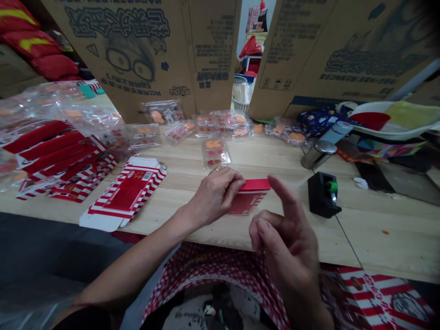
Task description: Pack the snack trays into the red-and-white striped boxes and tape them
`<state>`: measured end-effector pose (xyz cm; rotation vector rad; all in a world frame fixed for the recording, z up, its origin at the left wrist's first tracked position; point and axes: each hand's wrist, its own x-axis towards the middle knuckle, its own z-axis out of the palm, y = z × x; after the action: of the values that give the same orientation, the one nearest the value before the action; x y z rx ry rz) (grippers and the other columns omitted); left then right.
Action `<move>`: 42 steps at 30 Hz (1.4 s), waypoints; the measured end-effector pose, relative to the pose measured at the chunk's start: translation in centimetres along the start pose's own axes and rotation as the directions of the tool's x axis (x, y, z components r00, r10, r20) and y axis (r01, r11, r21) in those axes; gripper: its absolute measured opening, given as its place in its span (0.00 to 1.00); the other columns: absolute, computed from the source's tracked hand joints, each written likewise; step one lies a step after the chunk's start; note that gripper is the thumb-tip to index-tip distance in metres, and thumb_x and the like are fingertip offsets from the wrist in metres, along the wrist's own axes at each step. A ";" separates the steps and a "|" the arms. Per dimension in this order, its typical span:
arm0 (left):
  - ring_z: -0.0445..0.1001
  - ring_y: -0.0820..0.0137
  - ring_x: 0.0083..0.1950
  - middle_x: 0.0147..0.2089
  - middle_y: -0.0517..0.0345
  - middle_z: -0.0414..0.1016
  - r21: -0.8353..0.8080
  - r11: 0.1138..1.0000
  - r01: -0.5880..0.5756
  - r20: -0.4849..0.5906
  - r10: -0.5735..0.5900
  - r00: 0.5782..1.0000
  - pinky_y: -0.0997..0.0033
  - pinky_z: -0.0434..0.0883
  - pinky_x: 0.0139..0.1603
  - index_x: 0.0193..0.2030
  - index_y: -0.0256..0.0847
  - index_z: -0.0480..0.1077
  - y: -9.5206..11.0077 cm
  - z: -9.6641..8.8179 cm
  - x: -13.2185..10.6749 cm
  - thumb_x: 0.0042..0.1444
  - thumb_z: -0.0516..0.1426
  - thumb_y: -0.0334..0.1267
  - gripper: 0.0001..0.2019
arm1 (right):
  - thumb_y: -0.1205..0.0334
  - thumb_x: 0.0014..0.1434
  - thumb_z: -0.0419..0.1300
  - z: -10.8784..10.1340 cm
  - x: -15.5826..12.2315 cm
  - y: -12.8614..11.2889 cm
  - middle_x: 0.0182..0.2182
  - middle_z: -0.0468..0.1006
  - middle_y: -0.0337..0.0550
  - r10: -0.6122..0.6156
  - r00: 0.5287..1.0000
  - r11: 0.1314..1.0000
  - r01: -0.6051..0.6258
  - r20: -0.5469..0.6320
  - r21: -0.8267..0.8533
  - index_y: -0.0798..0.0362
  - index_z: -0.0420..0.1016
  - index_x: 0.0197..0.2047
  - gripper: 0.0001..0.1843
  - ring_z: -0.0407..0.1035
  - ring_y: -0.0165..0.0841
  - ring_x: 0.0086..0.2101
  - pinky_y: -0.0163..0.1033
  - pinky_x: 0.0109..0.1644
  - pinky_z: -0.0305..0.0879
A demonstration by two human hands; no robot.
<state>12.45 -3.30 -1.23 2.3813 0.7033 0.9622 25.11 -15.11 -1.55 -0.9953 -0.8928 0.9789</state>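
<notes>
My left hand (216, 192) is closed on a small red carton (252, 195) that rests on the wooden table (360, 229), thumb and fingers pinching its left end. My right hand (287, 238) hovers just right of and nearer than the carton, index finger stretched up, other fingers loosely curled, holding nothing. A flat red-and-white striped carton blank (125, 192) lies to the left of my left hand. One clear packet of orange and red pieces (215, 152) lies just beyond my left hand.
A stack of flat striped blanks (58, 160) and clear packets fills the left side. More packets (223, 121) line the back under cardboard boxes (144, 50). A black tape dispenser (323, 195) and a metal flask (318, 153) stand at the right.
</notes>
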 end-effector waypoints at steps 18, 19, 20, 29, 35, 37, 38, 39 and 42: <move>0.72 0.67 0.41 0.40 0.53 0.72 0.065 0.951 -0.301 -0.100 0.307 0.947 0.66 0.73 0.42 0.50 0.37 0.62 -0.9 0.4 -1.9 0.63 0.55 0.26 0.10 | 0.61 0.64 0.61 1.0 2.3 2.9 0.21 0.77 0.33 0.029 0.985 0.994 -0.047 -0.171 -0.097 0.55 0.58 0.69 0.33 0.69 0.29 0.18 0.34 0.22 0.66; 0.71 0.67 0.41 0.40 0.53 0.72 0.069 0.944 -0.323 -0.079 0.328 0.941 0.66 0.73 0.42 0.50 0.38 0.62 -0.9 0.3 -1.9 0.63 0.55 0.26 0.10 | 0.61 0.64 0.61 0.8 2.4 3.0 0.20 0.77 0.33 0.036 0.985 0.994 -0.054 -0.170 -0.098 0.55 0.58 0.69 0.33 0.69 0.29 0.18 0.33 0.22 0.66; 0.71 0.67 0.41 0.40 0.53 0.72 0.075 0.937 -0.341 -0.061 0.346 0.936 0.66 0.73 0.42 0.51 0.38 0.62 -0.8 0.2 -1.8 0.63 0.54 0.25 0.11 | 0.60 0.64 0.61 0.7 2.5 3.1 0.20 0.76 0.32 0.045 0.985 0.993 -0.062 -0.168 -0.097 0.55 0.58 0.69 0.33 0.68 0.28 0.18 0.33 0.22 0.66; 0.73 0.65 0.44 0.44 0.51 0.71 0.079 0.968 -0.238 -0.077 0.244 0.967 0.65 0.75 0.44 0.53 0.38 0.59 -1.6 0.4 -1.7 0.61 0.56 0.29 0.15 | 0.61 0.67 0.59 0.8 1.1 0.7 0.18 0.70 0.30 0.014 0.996 0.999 -0.018 -0.091 -0.047 0.48 0.65 0.66 0.25 0.61 0.26 0.19 0.30 0.22 0.61; 0.74 0.69 0.42 0.43 0.55 0.71 0.064 0.972 -0.224 -0.110 0.230 0.967 0.69 0.74 0.42 0.53 0.40 0.59 -1.6 0.4 -1.8 0.62 0.57 0.29 0.15 | 0.61 0.65 0.60 1.1 2.8 2.4 0.19 0.74 0.31 0.011 0.992 0.995 -0.023 -0.127 -0.095 0.53 0.62 0.66 0.27 0.64 0.27 0.18 0.32 0.22 0.64; 0.74 0.69 0.42 0.43 0.54 0.71 0.071 0.972 -0.223 -0.105 0.229 0.968 0.69 0.74 0.42 0.53 0.40 0.60 -1.5 0.3 -1.8 0.63 0.56 0.29 0.14 | 0.61 0.65 0.60 1.1 3.2 2.9 0.20 0.75 0.32 0.030 0.987 0.992 -0.049 -0.155 -0.117 0.54 0.60 0.67 0.30 0.65 0.27 0.16 0.32 0.20 0.63; 0.73 0.68 0.42 0.43 0.54 0.71 0.074 0.971 -0.227 -0.098 0.233 0.967 0.69 0.74 0.42 0.53 0.39 0.60 -1.4 0.3 -1.8 0.63 0.56 0.29 0.14 | 0.60 0.64 0.61 1.0 3.3 2.9 0.20 0.75 0.32 0.041 0.986 0.991 -0.061 -0.163 -0.122 0.55 0.60 0.68 0.31 0.65 0.28 0.16 0.32 0.20 0.62; 0.73 0.68 0.42 0.43 0.53 0.72 0.073 0.968 -0.238 -0.087 0.244 0.966 0.68 0.74 0.43 0.53 0.39 0.61 -1.4 0.2 -1.7 0.63 0.56 0.28 0.13 | 0.60 0.64 0.61 1.0 3.4 2.9 0.19 0.75 0.32 0.052 0.985 0.990 -0.072 -0.165 -0.121 0.56 0.59 0.68 0.31 0.65 0.28 0.16 0.32 0.19 0.62; 0.71 0.68 0.43 0.43 0.53 0.73 0.071 0.953 -0.295 0.001 0.295 0.955 0.66 0.73 0.45 0.53 0.40 0.64 -1.4 -0.2 -1.4 0.64 0.55 0.27 0.12 | 0.60 0.64 0.61 0.6 3.5 2.8 0.19 0.74 0.30 0.089 0.986 0.989 -0.104 -0.141 -0.105 0.55 0.58 0.69 0.32 0.65 0.27 0.15 0.32 0.19 0.63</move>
<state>11.02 -3.04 -2.60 2.5957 0.3947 1.0838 24.93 -11.03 -3.48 -1.1958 -0.7978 0.9378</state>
